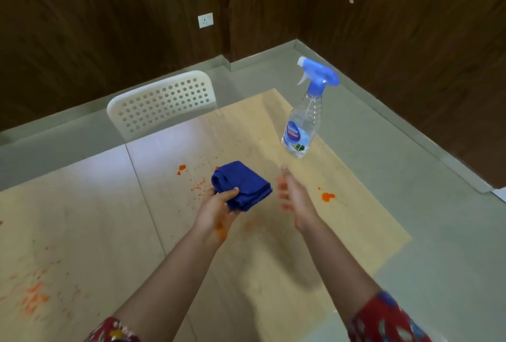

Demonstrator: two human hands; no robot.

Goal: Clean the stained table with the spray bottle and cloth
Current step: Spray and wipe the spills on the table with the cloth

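Over on the left, the table has orange smears near its front edge and lots of open room. A white chair sits at the far edge. The left hand pinches the folded blue cloth above the middle spots. The right hand is flat with straight fingers, holding nothing. The spray bottle stands close to the right edge, with clear liquid inside.

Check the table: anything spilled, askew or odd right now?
The table carries an orange blot right of the right hand, splatter left of the blue cloth, and smears at the near left. Orange also marks the wrist of the left hand, which holds the cloth. The spray bottle stands close to the far right edge.
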